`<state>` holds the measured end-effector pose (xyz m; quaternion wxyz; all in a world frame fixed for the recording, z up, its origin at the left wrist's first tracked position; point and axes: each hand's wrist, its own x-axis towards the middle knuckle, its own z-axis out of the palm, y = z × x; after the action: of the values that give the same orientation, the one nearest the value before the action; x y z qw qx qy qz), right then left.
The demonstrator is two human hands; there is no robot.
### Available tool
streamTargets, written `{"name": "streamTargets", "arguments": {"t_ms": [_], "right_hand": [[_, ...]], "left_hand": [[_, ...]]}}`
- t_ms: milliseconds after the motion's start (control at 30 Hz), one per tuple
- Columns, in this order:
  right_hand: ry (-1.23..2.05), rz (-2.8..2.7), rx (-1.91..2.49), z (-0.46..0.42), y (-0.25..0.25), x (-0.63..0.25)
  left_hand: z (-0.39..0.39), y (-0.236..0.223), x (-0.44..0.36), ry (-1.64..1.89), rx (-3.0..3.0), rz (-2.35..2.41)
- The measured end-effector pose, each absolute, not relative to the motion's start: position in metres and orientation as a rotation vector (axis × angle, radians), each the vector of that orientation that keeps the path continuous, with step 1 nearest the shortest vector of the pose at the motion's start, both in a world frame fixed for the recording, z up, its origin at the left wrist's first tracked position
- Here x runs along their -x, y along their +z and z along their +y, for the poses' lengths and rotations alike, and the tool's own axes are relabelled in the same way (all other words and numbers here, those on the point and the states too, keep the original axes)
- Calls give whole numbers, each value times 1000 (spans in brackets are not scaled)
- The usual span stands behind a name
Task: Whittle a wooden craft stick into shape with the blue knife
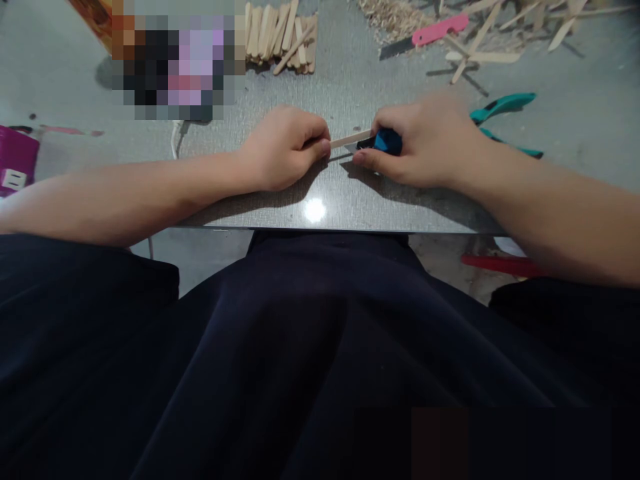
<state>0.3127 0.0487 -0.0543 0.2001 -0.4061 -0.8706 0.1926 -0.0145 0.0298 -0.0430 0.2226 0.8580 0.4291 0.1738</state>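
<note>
My left hand [290,147] is closed, pinching one end of a thin wooden craft stick [350,139] above the table near its front edge. In my right hand [423,140] is a blue-handled utility knife [388,141], fingers wrapped round it. Its short blade points left and lies close under the stick; whether it touches the wood I cannot tell. The stick's right end reaches my right fingers and is partly hidden there.
Behind my hands lies a pile of craft sticks [280,37]. At the back right are a pink-handled cutter [440,30], wood shavings [395,20] and stick pieces [483,57]. Teal-handled pliers [505,105] lie beside my right wrist. A purple box [17,157] stands left.
</note>
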Motion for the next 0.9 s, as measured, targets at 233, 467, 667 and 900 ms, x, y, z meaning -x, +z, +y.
{"name": "streamTargets", "arguments": {"t_ms": [233, 467, 667, 900], "right_hand": [[220, -2473, 1092, 54, -61, -315], [213, -2488, 1029, 61, -73, -320], [118, -2478, 1001, 58, -70, -319], [139, -2464, 1139, 44, -60, -310]], "left_hand": [[35, -43, 17, 372, -2469, 1157], [29, -44, 11, 479, -2452, 1188], [27, -43, 12, 489, -2466, 1169], [29, -44, 13, 576, -2401, 1094]]}}
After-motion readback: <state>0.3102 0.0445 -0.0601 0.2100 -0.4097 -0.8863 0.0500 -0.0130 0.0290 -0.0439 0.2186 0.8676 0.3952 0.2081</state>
